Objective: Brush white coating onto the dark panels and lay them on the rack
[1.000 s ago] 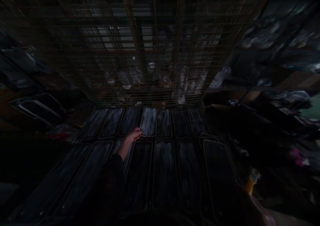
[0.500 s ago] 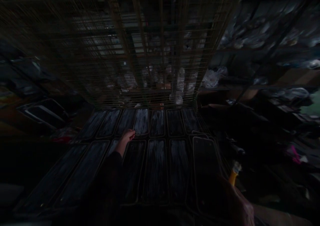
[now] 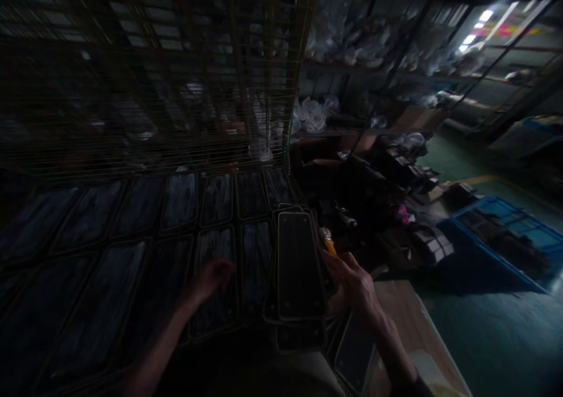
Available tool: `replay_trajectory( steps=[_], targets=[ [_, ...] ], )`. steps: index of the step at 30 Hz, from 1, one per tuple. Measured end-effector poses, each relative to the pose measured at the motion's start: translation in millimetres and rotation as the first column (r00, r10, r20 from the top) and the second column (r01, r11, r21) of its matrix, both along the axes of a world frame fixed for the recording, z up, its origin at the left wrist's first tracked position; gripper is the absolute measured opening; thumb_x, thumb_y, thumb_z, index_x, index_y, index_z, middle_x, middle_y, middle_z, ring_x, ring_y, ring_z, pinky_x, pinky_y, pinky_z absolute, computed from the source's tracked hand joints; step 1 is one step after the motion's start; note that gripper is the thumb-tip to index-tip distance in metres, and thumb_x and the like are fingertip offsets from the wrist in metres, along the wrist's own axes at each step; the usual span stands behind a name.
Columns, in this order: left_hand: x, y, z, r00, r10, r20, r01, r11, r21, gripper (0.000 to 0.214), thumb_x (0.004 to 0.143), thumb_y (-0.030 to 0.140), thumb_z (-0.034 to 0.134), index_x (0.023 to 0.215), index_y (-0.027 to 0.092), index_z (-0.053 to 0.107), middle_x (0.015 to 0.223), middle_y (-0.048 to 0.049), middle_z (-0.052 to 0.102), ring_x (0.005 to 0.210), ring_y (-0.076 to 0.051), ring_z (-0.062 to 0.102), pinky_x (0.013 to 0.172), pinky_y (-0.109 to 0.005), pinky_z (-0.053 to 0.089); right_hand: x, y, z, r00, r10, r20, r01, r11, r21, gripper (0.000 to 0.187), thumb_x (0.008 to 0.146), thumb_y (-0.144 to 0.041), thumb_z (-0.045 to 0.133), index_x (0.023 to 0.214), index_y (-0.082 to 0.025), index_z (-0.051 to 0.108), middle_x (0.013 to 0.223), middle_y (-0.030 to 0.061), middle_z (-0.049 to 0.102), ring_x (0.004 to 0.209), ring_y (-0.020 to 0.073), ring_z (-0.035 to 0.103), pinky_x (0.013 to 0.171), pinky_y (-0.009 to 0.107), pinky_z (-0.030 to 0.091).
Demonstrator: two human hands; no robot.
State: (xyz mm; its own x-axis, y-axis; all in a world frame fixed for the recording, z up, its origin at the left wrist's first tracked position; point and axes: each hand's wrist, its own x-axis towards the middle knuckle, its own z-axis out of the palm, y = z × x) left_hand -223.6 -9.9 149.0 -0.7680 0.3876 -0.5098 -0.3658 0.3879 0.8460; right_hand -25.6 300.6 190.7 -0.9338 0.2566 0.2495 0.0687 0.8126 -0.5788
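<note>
My left hand (image 3: 215, 274) hovers over a streaked panel (image 3: 215, 306) in the front row, blurred, its fingers loosely bent and apart, with nothing visible in them. Further right, my right hand (image 3: 354, 277) is closed round the yellow handle of a brush (image 3: 329, 245), whose pale tip points up and away. Beside that hand lies a dark rectangular panel (image 3: 299, 265) with rounded corners and small dots near its corners, on top of other panels. Two rows of similar dark panels (image 3: 180, 200) lie side by side, many with whitish streaks.
A wire mesh rack (image 3: 246, 92) rises behind the panels. Shelves hold clear plastic bags (image 3: 314, 115). At the right are a blue crate (image 3: 479, 256), a brown board (image 3: 407, 309) and green floor (image 3: 457, 321). Another panel (image 3: 355, 350) leans low at the right. The light is dim.
The view has swung right, showing the blue crate and more floor. My left hand has drawn back from the far row towards the front row. My right hand still holds the brush.
</note>
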Motion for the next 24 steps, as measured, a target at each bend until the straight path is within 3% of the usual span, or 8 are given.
replay_trajectory(
  steps=[2,4,8,14,18,21,24],
  targets=[
    [40,15,-14.2,0.983,-0.184,-0.028,0.184,0.983,0.010,0.036,0.072,0.056,0.068,0.073,0.020,0.061,0.051,0.0036,0.056,0.041,-0.013,0.049,0.040,-0.023,0.034,-12,7,2.4,0.999,0.025,-0.031,-0.026,0.999,-0.041,0.034,0.099,-0.030,0.041,0.128,-0.025,0.058,0.105,0.0067,0.061,0.088,0.0150,0.064,0.074,0.023,0.053],
    [73,29,-23.1,0.965,-0.246,-0.092,0.245,0.969,-0.018,0.036,0.074,0.058,0.063,0.073,0.022,0.059,0.051,0.0030,0.058,0.041,-0.014,0.051,0.042,-0.023,0.032,-26,13,0.3,0.998,0.040,-0.057,-0.044,0.997,-0.062,0.032,0.099,-0.030,0.041,0.124,-0.023,0.060,0.108,0.0067,0.063,0.091,0.0158,0.065,0.078,0.024,0.053],
    [108,47,-27.9,0.955,-0.213,-0.209,0.198,0.976,-0.087,0.031,0.072,0.052,0.068,0.068,0.023,0.061,0.051,0.0012,0.057,0.047,-0.016,0.053,0.049,-0.024,0.034,-59,28,-10.7,0.997,0.058,-0.047,-0.057,0.998,0.021,0.031,0.099,-0.031,0.041,0.122,-0.023,0.059,0.109,0.0065,0.066,0.094,0.0180,0.066,0.080,0.026,0.053],
    [118,58,-41.4,0.978,-0.096,-0.187,0.092,0.995,-0.032,0.032,0.066,0.050,0.072,0.060,0.021,0.059,0.052,-0.0002,0.057,0.052,-0.016,0.054,0.051,-0.024,0.034,-87,40,-18.5,0.994,0.105,0.015,-0.106,0.985,0.135,0.031,0.098,-0.029,0.041,0.122,-0.022,0.059,0.111,0.0071,0.067,0.095,0.0192,0.067,0.078,0.027,0.053],
    [127,66,-45.0,0.999,-0.015,0.046,0.010,0.996,0.090,0.042,0.065,0.062,0.066,0.066,0.021,0.055,0.051,0.0003,0.058,0.047,-0.016,0.056,0.045,-0.024,0.038,-75,35,-16.3,0.984,0.174,0.035,-0.177,0.979,0.105,0.028,0.099,-0.027,0.040,0.118,-0.020,0.060,0.107,0.0061,0.069,0.095,0.0183,0.067,0.077,0.026,0.053],
    [136,70,-43.5,0.975,0.051,0.218,-0.089,0.982,0.168,0.046,0.067,0.065,0.063,0.074,0.021,0.051,0.051,0.0022,0.058,0.040,-0.015,0.055,0.040,-0.023,0.039,-48,27,-9.3,0.974,0.217,0.066,-0.220,0.974,0.047,0.027,0.099,-0.026,0.042,0.117,-0.020,0.060,0.106,0.0049,0.070,0.092,0.0171,0.069,0.076,0.024,0.052],
    [141,73,-42.3,0.948,0.122,0.292,-0.178,0.968,0.174,0.047,0.066,0.063,0.065,0.077,0.021,0.049,0.051,0.0032,0.059,0.038,-0.014,0.055,0.038,-0.022,0.039,-15,17,3.0,0.954,0.260,0.148,-0.256,0.966,-0.044,0.028,0.099,-0.027,0.040,0.118,-0.022,0.060,0.104,0.0042,0.071,0.084,0.0151,0.070,0.072,0.022,0.052]
  ],
)
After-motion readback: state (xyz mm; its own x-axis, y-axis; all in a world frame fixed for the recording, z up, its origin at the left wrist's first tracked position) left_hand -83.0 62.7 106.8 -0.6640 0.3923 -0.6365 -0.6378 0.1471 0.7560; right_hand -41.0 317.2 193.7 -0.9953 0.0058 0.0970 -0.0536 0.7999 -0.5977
